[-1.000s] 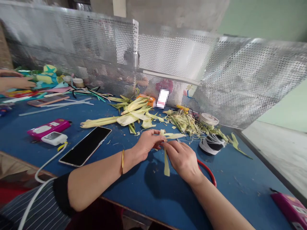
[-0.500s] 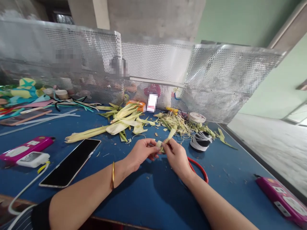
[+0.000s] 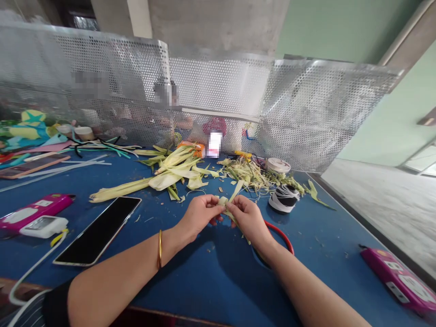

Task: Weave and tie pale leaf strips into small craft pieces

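I see the left hand (image 3: 201, 213) and right hand (image 3: 248, 218), grips pinched on a pale-green, ribbon-like plant husk (image 3: 236, 190); I'd pull evenly, gently; it could split.

Left hand (image 3: 200, 214), right hand (image 3: 249, 219), pinched husk strip (image 3: 236, 190)

Shows no readable text; looks too blurred to make out on the magenta case (image 3: 44, 207) left of the black phone (image 3: 98, 231) and the magenta box (image 3: 402, 281) far right of it.
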Action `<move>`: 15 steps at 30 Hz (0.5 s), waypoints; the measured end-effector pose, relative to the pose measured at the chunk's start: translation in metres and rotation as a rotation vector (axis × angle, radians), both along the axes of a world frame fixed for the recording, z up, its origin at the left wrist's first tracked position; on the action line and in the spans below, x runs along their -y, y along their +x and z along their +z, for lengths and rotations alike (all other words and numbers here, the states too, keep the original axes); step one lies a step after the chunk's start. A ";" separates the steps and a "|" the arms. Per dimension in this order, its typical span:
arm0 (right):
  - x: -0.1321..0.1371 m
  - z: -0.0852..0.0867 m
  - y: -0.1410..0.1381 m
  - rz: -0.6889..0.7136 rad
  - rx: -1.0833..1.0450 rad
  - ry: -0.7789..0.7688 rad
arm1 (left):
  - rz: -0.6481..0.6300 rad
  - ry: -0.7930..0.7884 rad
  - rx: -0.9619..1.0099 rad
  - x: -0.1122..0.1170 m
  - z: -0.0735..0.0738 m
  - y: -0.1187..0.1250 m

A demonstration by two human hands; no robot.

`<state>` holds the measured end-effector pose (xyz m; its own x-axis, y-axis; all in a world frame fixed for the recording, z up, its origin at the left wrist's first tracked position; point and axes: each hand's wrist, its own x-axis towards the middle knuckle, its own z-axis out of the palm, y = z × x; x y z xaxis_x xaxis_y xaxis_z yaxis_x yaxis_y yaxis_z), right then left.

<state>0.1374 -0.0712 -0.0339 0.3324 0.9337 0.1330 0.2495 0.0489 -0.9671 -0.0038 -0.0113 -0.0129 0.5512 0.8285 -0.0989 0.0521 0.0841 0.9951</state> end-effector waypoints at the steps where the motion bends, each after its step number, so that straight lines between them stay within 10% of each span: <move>1: 0.000 0.001 0.001 0.023 -0.023 -0.007 | 0.017 -0.014 0.013 -0.001 0.000 0.000; 15: 0.013 0.020 0.004 0.216 -0.151 0.045 | 0.106 -0.052 0.053 -0.005 0.001 0.000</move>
